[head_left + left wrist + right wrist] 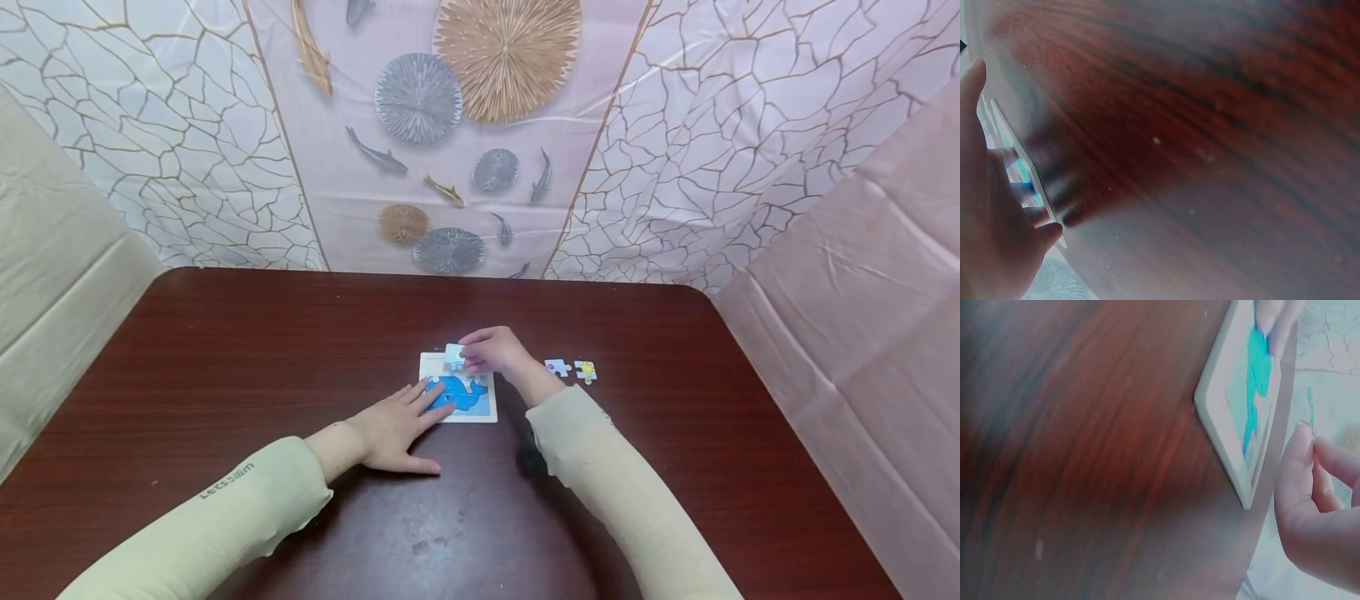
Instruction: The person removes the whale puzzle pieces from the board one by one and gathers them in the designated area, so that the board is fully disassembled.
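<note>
The right hand (pixel 492 348) has its grip closed in a pinch on a puzzle piece (pixel 453 355), raised over the far side of the white-framed puzzle tray (pixel 480 419), which lies on the desk (pixel 300 333). The left hand (pixel 393 427) spreads its fingers over the tray's left part, grip released, fingertips on the blue whale picture (pixel 471 395). Light, flat pressure there should stop the tray sliding. Fitting looks like the step in hand: best to turn the piece until its tabs suit the gaps, lower it level, then press evenly without forcing. Two loose pieces (pixel 557 367) lie to the tray's right.
</note>
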The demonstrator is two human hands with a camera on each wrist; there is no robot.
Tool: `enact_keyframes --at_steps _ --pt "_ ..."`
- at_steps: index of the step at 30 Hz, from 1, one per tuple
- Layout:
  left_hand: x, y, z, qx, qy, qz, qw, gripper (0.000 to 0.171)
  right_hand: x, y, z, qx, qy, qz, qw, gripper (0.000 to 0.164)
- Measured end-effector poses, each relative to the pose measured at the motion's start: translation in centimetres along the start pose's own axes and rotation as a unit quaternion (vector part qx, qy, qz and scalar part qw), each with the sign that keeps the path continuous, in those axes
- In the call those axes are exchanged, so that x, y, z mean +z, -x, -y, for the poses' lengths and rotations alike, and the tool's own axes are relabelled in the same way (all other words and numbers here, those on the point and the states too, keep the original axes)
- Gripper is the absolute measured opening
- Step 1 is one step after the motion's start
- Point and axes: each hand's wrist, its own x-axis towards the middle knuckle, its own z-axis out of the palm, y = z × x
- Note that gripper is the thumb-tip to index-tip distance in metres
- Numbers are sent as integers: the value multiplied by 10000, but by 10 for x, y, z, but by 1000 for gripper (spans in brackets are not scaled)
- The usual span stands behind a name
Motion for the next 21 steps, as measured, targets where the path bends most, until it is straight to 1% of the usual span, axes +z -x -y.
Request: enact_keyframes --at_steps 9,14,21 --pt "2 -1 0 -19 24 -17 10000 85 -24 2 -6 52 109 28 9999 28" --pt "3 -1 0 -15 21 -28 10000 85 -37 3 -10 159 175 -61 9997 29" --pt "5 -1 1 -13 -42 -19 10000 86 -53 3 -17 177 173 -81 9997 31"
